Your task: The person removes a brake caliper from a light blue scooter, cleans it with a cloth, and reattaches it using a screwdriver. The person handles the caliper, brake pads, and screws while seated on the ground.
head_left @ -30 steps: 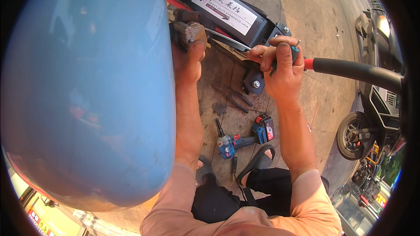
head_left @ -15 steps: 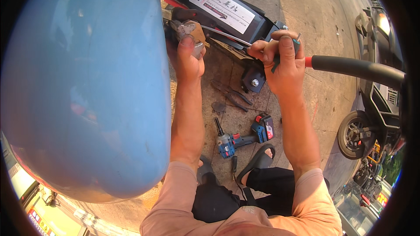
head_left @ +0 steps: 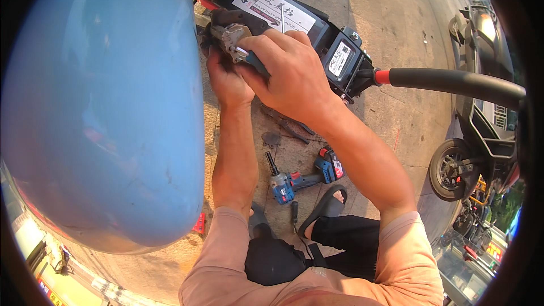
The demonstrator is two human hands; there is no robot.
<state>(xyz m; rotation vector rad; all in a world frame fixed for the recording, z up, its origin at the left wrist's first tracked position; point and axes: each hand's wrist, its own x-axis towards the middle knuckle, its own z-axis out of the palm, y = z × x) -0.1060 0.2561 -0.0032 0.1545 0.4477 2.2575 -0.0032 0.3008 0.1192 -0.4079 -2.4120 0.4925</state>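
Note:
My left hand [head_left: 229,85] is closed from below around a grey metal brake caliper [head_left: 231,37], beside a large shiny blue rounded body panel [head_left: 107,107]. Bent over it from the right, my right hand [head_left: 297,71] grips the teal handle of a T-handle hex key [head_left: 258,63]. Its short bright end meets the caliper, while its thin long shaft sticks up past my knuckles. My fingers hide the exact contact point. Behind both hands lies a hydraulic floor jack [head_left: 340,59] with a white label on top.
The jack's black handle [head_left: 453,81] reaches out to the right. On the paving lie pliers [head_left: 292,127], a small grey piece [head_left: 271,139] and a blue cordless impact wrench [head_left: 303,181] near my feet. A parked scooter [head_left: 453,167] stands at the right.
My right hand has moved left onto the caliper and turned the hex key, so its short end now points at the caliper instead of the long shaft. My left hand keeps its hold.

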